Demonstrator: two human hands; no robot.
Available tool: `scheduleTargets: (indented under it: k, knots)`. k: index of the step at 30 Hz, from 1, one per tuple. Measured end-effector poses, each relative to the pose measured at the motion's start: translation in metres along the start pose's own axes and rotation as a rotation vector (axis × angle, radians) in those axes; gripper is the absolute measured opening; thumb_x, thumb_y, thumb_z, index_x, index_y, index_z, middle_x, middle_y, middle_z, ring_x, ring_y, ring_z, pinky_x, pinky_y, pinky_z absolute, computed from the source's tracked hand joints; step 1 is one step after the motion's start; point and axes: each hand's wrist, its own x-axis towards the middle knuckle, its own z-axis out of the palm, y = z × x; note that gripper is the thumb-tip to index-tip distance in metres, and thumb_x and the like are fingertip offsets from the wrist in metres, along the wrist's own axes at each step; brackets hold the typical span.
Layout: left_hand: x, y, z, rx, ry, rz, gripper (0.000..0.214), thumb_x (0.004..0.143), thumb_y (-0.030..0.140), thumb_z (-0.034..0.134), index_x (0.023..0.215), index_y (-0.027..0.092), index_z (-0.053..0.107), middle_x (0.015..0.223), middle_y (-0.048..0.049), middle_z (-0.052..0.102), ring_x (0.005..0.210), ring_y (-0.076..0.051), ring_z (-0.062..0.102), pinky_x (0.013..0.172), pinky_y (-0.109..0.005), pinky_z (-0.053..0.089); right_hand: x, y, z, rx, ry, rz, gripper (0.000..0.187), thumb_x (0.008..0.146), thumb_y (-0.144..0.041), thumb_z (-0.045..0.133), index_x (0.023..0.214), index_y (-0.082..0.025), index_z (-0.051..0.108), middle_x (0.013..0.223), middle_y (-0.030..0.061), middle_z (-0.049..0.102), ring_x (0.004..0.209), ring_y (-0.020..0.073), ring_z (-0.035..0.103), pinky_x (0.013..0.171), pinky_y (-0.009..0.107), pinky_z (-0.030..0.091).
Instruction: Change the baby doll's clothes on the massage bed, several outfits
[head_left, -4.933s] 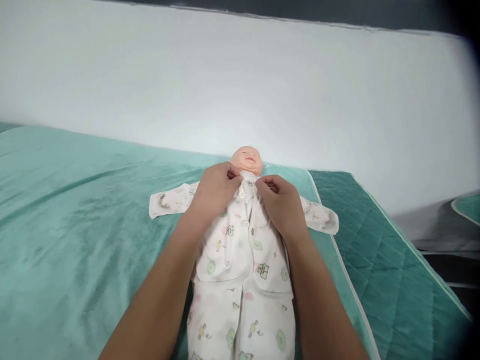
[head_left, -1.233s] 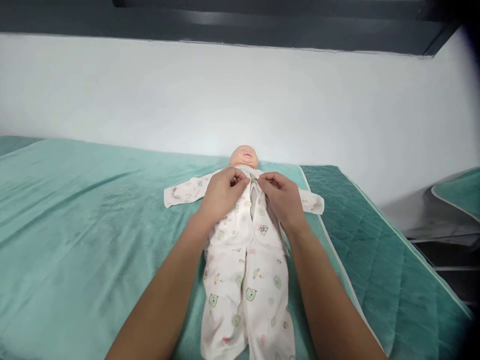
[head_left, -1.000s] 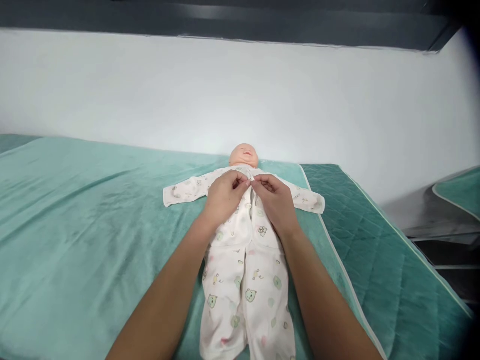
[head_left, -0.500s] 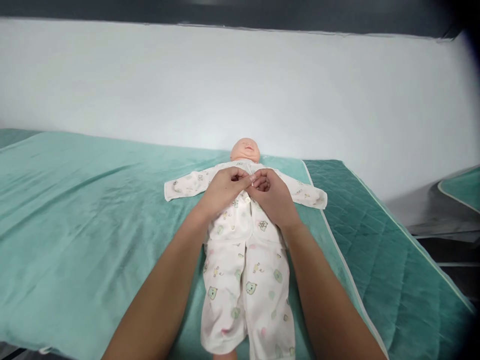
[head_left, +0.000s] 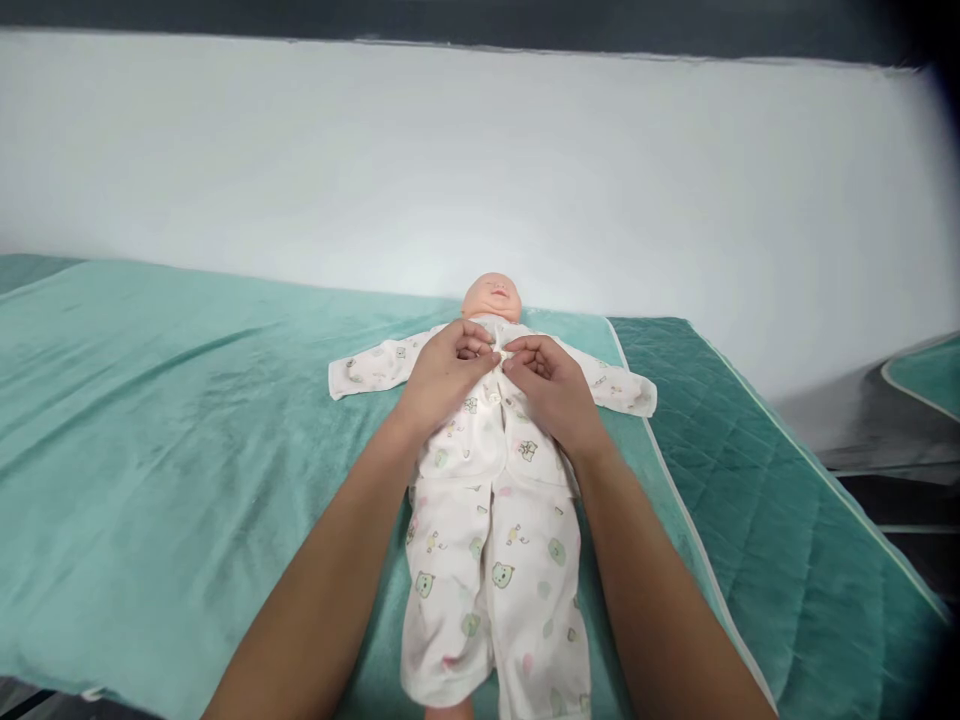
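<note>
A baby doll (head_left: 492, 298) lies on its back, head away from me, arms spread wide. It wears a white printed shirt (head_left: 469, 445) with a front opening and matching trousers (head_left: 495, 590). My left hand (head_left: 452, 365) pinches the shirt's front edge at the upper chest, thumb and fingers bent together. Opposite it, my right hand (head_left: 547, 378) pinches the other front edge, its fingertips close to the left ones. A small pale button (head_left: 501, 355) shows between the two hands. Another fastening (head_left: 494, 398) is visible lower on the shirt front.
Beneath the doll lies a smooth green cover (head_left: 187, 450) with a pale edging. A darker quilted green mat (head_left: 750, 500) extends to the right. Behind the bed rises a white wall (head_left: 480, 170). Part of another green surface (head_left: 930, 375) shows at far right.
My fingertips have moved slightly apart at the shirt's front opening, and the small button now shows between them. The doll lies in the same pose.
</note>
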Motion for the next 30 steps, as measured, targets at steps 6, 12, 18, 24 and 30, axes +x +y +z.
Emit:
scheduleTargets:
  k: [6, 12, 18, 24, 30]
  knots:
    - [-0.002, -0.005, -0.001, 0.014, -0.022, 0.037, 0.024, 0.083, 0.028, 0.064, 0.106, 0.023, 0.063, 0.091, -0.0015, 0.063, 0.074, -0.012, 0.056, 0.064, -0.025, 0.045, 0.001, 0.006, 0.001, 0.04, 0.07, -0.077, 0.015, 0.083, -0.031, 0.065, 0.095, -0.022, 0.068, 0.086, -0.0007, 0.064, 0.077, 0.0127, 0.057, 0.073, 0.027, 0.046]
    - [0.004, -0.006, 0.0, 0.326, 0.075, 0.257, 0.03, 0.086, 0.018, 0.053, 0.112, 0.025, 0.065, 0.127, -0.0041, 0.061, 0.109, -0.018, 0.059, 0.09, -0.031, 0.05, 0.005, 0.003, 0.004, -0.003, 0.154, -0.027, 0.013, 0.079, -0.03, 0.07, 0.089, -0.021, 0.067, 0.08, -0.0016, 0.062, 0.071, 0.0121, 0.055, 0.069, 0.027, 0.045]
    - [0.02, 0.0, 0.004, 0.536, -0.052, 0.367, 0.039, 0.097, 0.031, 0.046, 0.134, 0.025, 0.056, 0.145, -0.0057, 0.055, 0.139, -0.023, 0.044, 0.112, -0.038, 0.038, 0.005, 0.003, 0.004, 0.007, 0.169, -0.003, 0.014, 0.079, -0.031, 0.068, 0.088, -0.02, 0.066, 0.082, -0.001, 0.064, 0.073, 0.0127, 0.057, 0.071, 0.027, 0.047]
    - [0.023, -0.007, 0.007, 0.695, -0.1, 0.311, 0.046, 0.098, 0.046, 0.044, 0.139, 0.026, 0.055, 0.148, -0.0064, 0.053, 0.143, -0.025, 0.038, 0.115, -0.041, 0.036, 0.002, 0.005, 0.006, 0.087, 0.164, 0.008, 0.014, 0.081, -0.031, 0.067, 0.089, -0.02, 0.066, 0.08, -0.0015, 0.064, 0.073, 0.0123, 0.056, 0.07, 0.026, 0.046]
    - [0.022, -0.008, 0.009, 0.731, -0.026, 0.234, 0.052, 0.096, 0.054, 0.047, 0.134, 0.022, 0.06, 0.151, -0.0074, 0.05, 0.142, -0.025, 0.04, 0.118, -0.039, 0.033, 0.004, 0.007, 0.006, 0.102, 0.171, 0.013, 0.012, 0.08, -0.029, 0.067, 0.088, -0.02, 0.067, 0.08, -0.0015, 0.065, 0.072, 0.0123, 0.056, 0.07, 0.026, 0.046]
